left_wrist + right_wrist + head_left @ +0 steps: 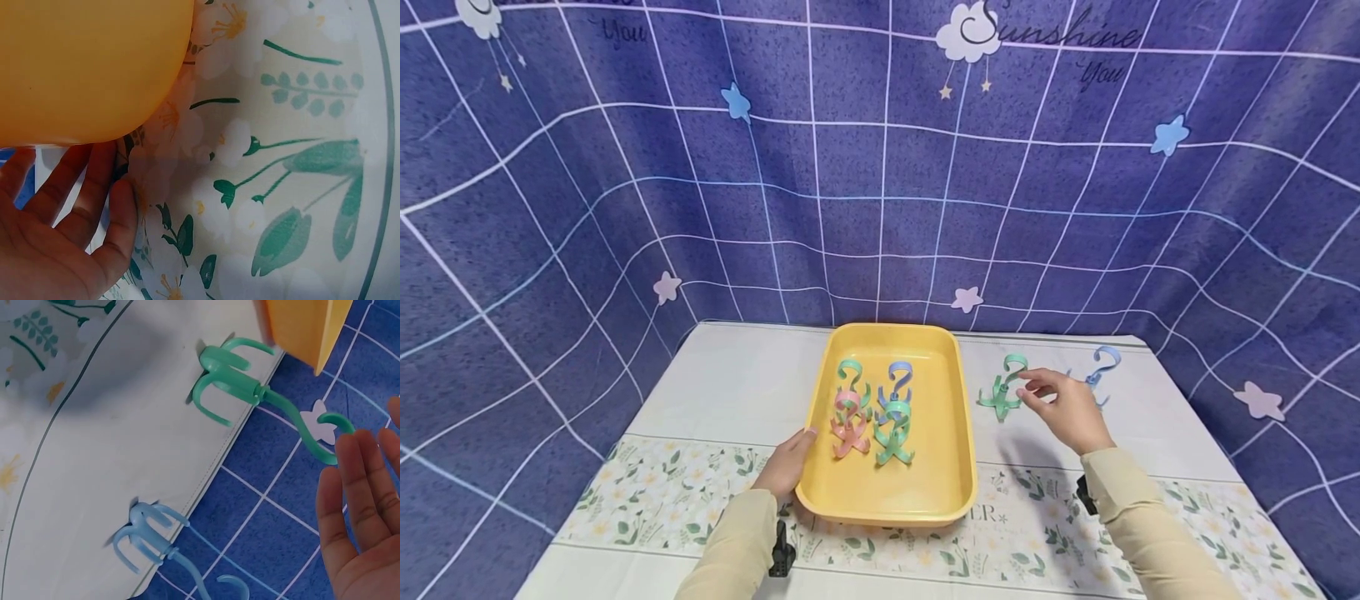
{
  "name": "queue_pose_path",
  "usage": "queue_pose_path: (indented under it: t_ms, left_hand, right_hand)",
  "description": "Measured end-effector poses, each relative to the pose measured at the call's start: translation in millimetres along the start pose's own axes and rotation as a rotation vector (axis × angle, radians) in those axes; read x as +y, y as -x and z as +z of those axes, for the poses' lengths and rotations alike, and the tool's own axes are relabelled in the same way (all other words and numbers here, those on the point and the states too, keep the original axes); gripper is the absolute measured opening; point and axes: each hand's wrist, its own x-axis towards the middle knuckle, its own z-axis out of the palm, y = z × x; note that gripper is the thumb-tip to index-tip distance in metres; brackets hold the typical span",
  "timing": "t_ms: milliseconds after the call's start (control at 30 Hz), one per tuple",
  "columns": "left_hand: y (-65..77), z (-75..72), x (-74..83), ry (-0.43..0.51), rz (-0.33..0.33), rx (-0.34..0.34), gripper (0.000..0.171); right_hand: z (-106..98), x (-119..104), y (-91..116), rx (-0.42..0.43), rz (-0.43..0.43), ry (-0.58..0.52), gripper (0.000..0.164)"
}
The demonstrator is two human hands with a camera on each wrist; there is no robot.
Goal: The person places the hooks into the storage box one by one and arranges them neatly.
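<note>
My right hand [1060, 404] is beside a green multi-prong hanging hook [1000, 398] that stands on the table right of the tray. In the right wrist view its fingers [365, 494] are fairly straight, their tips at the curled top of the green hook [234, 381]. Contact there cannot be told for certain. My left hand [788, 462] rests against the left side of a yellow tray [936, 492]. Seen from the left wrist, its extended fingers [78, 194] reach up to the tray's outer wall, tips hidden. Inside the tray stand pink [850, 437], blue [898, 387] and green [893, 446] hooks.
A light blue hook [1105, 362] stands behind my right hand, partly hidden by it. The white table cover [737, 367] has a floral band [677, 479] across the front. A blue gridded curtain [850, 208] hangs behind and at both sides.
</note>
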Motion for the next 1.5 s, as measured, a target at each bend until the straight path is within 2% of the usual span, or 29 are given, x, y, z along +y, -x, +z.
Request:
queue_pose_path:
  t_ms: [333, 967, 1300, 1500]
  left_hand:
    - [2.1, -0.6, 0.5, -0.038, 0.029, 0.008, 0.063]
    - [5.3, -1.2, 3.5, -0.053, 0.035, 0.016, 0.061]
    - [3.9, 0.4, 3.4, -0.056, 0.019, 0.02, 0.061]
    - [1.7, -0.1, 0.9, -0.042, 0.014, 0.025, 0.061]
  right_hand:
    - [-4, 8, -4, 0.036, 0.01, 0.047, 0.028]
    - [-9, -2, -28, 0.047, 0.052, 0.098, 0.031]
    - [-11, -3, -35, -0.016, 0.144, 0.111, 0.038]
    - [-6, 2, -41, -0.054, 0.163, 0.104, 0.038]
